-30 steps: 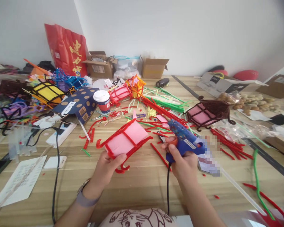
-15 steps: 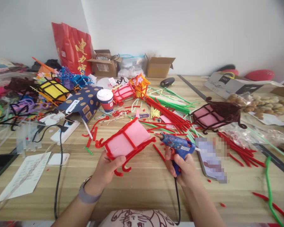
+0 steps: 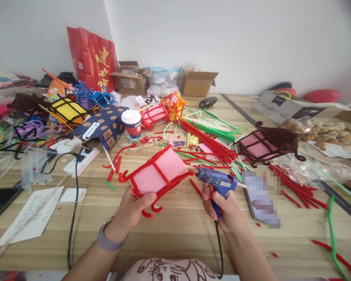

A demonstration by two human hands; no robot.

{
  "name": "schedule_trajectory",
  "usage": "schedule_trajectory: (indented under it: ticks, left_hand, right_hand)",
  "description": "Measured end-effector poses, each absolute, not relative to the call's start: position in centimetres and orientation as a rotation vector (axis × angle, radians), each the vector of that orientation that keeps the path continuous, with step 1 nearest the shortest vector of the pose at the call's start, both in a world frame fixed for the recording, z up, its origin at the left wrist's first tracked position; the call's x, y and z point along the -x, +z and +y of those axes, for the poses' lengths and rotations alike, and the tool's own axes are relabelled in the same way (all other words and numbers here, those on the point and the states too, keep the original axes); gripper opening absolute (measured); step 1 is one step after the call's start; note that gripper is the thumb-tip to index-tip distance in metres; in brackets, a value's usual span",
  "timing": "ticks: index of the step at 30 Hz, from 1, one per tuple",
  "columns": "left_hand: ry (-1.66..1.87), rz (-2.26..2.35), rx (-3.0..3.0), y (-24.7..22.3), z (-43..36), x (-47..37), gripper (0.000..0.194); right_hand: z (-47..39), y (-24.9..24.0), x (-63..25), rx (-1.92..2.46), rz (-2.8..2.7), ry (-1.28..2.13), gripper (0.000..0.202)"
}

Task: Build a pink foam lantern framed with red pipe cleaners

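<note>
My left hand [image 3: 134, 207] grips the lower left end of a small lantern [image 3: 158, 171], which has pink panels, a fuzzy red pipe-cleaner frame and curled red feet. It is held tilted above the table, the thumb lying on its front. In my right hand [image 3: 222, 205] is a blue hot glue gun [image 3: 218, 181], with fingers wrapped round the handle near the orange trigger. Its nozzle points left, close to the lantern's right corner; whether they touch I cannot tell. A white glue stick sticks out of its back, and a black cord hangs down from the handle.
Bundles of red pipe cleaners [image 3: 210, 140] lie beyond the lantern. A phone [image 3: 259, 199] sits right of the glue gun, below a brown-framed lantern [image 3: 259, 144]. At left are a paper cup [image 3: 132, 124], a polka-dot box [image 3: 101, 123], a power strip [image 3: 83, 162] and a black cable [image 3: 73, 218].
The view has shifted slightly. My hands hold the same lantern and glue gun in nearly the same places, with the nozzle still near the lantern's right corner.
</note>
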State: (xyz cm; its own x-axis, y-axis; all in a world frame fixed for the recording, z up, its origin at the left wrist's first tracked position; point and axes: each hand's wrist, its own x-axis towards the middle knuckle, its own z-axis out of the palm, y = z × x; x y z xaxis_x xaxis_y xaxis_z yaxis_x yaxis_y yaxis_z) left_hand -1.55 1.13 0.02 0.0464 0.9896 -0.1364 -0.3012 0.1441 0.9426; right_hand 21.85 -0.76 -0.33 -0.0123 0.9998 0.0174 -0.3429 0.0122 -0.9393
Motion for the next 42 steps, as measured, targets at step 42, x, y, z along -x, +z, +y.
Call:
schedule_trajectory:
  ticks: [42]
  left_hand:
    - [1.239,1.038,-0.883,-0.3,1.1,1.7,0.034]
  right_hand:
    - [-1.0,-1.4,-21.7,0.978,-1.002,1.275,0.044]
